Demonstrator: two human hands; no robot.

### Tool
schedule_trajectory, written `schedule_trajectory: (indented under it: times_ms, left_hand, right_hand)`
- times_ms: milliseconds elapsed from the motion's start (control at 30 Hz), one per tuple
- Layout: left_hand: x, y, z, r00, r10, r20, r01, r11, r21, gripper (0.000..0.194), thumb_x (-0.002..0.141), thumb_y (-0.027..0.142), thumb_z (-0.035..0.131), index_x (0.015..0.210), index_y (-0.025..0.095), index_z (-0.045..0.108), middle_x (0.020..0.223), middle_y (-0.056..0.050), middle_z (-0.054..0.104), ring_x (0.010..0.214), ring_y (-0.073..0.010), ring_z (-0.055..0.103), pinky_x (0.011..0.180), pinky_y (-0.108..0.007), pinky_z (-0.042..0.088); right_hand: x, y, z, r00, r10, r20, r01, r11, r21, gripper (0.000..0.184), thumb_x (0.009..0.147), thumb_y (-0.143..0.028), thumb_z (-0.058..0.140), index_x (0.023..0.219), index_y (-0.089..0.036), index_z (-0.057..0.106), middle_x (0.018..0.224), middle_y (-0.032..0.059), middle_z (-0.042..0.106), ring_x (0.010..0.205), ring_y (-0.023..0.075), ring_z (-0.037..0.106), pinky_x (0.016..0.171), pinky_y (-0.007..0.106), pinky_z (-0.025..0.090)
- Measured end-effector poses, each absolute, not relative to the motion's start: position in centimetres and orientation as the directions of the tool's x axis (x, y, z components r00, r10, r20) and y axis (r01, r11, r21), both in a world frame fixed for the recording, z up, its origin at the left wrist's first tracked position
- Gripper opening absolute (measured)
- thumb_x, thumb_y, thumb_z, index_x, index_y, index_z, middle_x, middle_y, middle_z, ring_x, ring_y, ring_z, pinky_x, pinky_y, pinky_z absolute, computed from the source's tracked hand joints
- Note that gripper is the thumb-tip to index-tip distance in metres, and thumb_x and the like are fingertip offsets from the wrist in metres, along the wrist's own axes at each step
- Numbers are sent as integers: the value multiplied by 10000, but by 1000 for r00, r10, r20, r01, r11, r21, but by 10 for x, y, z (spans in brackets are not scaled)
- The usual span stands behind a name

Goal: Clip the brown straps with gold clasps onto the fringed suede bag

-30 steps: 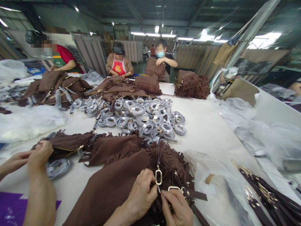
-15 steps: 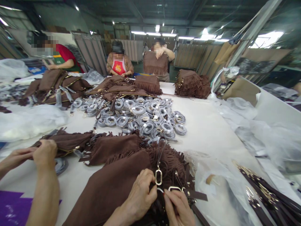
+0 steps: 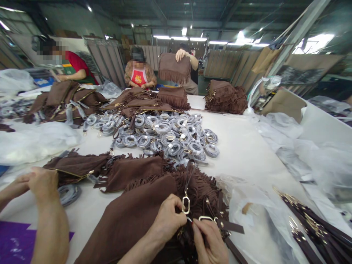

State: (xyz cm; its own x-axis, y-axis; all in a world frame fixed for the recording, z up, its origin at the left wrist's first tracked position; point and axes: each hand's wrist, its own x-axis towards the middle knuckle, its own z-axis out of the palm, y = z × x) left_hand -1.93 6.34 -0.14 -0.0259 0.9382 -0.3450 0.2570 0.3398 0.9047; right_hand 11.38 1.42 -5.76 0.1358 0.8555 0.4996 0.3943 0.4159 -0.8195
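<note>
1. Brown fabric is filling the near edge: a large bag (image 3: 132, 216) is lying beneath the left forearm, its right side disappearing under the work.
2. At that end the left hand (image 3: 169, 216) and the right hand (image 3: 210, 238) are facing each other, fingers closed, pinching a short pale strip (image 3: 189, 219) that is bridging the small gap between them; the fingertips are hiding its ends.
3. Metal is crowding the spot: an oval gold ring (image 3: 189, 205) on a thin dark loop (image 3: 186, 183) is touching the left fingers, and a rectangular gold ring (image 3: 205, 217) is sitting just beside the right hand, near a dark tab (image 3: 232, 226).
4. On the left, a co-worker's hands (image 3: 44, 183) are meeting beside another brown bag (image 3: 77, 165), near a purple sheet (image 3: 19, 240).
5. On the right, crumpled clear plastic (image 3: 255, 216) is lying between the right hand and a bundle of dark straps (image 3: 310, 227).
6. Past a mass of fringe (image 3: 200, 179), coils in grey wrapping (image 3: 162, 127) are heaping up on the white table (image 3: 239, 135).
7. Farther off, a stack of fringed bags (image 3: 225, 97) is standing, while another co-worker is holding up a brown flap-shaped piece (image 3: 174, 68).
</note>
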Motion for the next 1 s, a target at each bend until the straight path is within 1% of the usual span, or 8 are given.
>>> schedule_trajectory:
  times_ms: [133,200,267,333,467,567,700,1000]
  left_hand:
    - [-17,67,2,-22,885,-465,18,465,885,157,451,58,520,562,163,558,619,21,533,629,-131,450,607,-230,321]
    - [-19,68,3,14,871,-491,-85,491,867,68,512,142,594,559,159,549,573,26,533,590,-121,432,584,-229,305]
    - [-22,68,3,5,867,-498,-153,493,857,178,565,280,663,538,152,542,546,19,542,566,-114,421,581,-233,300]
    - [-26,68,2,-21,867,-498,-236,480,845,262,569,360,705,540,142,564,572,-3,587,586,-116,448,607,-234,318]
    - [-35,67,-1,-20,885,-465,-412,417,810,254,514,317,774,608,124,640,705,-48,675,683,-131,515,700,-232,361]
    - [-40,67,-1,0,885,-465,-512,399,760,270,479,296,809,619,120,660,692,-38,674,644,-113,510,676,-226,376]
    - [-42,66,-1,15,880,-474,-585,393,709,296,437,286,841,596,114,660,640,-26,662,612,-103,516,653,-220,386]
    - [-41,64,-3,6,896,-444,-620,352,702,261,468,255,833,601,118,655,686,-38,688,646,-113,548,680,-231,401]
  right_hand:
    - [114,14,-55,133,863,488,382,410,-828,109,830,-203,586,891,-208,677,750,37,631,672,151,607,608,235,493]
    - [115,14,-53,131,871,473,369,400,-839,103,831,-212,588,885,-210,676,741,31,630,669,150,606,615,235,492]
    - [115,15,-49,129,887,443,359,375,-855,96,832,-237,594,872,-211,677,740,28,632,668,150,606,616,235,493]
    - [116,15,-44,128,904,408,350,344,-871,105,833,-271,595,857,-207,675,749,34,639,677,158,607,621,240,498]
    - [119,18,-32,101,916,388,360,330,-873,104,843,-262,575,862,-203,659,761,43,648,692,163,603,635,248,499]
    - [119,23,-22,34,900,434,397,386,-832,90,829,-192,584,889,-204,650,765,33,653,703,151,606,647,232,502]
    - [116,32,-15,-6,909,418,397,386,-833,87,836,-183,566,860,-207,646,740,11,649,664,127,613,609,190,504]
    - [109,37,-20,-3,946,323,389,299,-872,118,855,-231,542,802,-197,642,729,17,639,650,137,603,599,199,486]
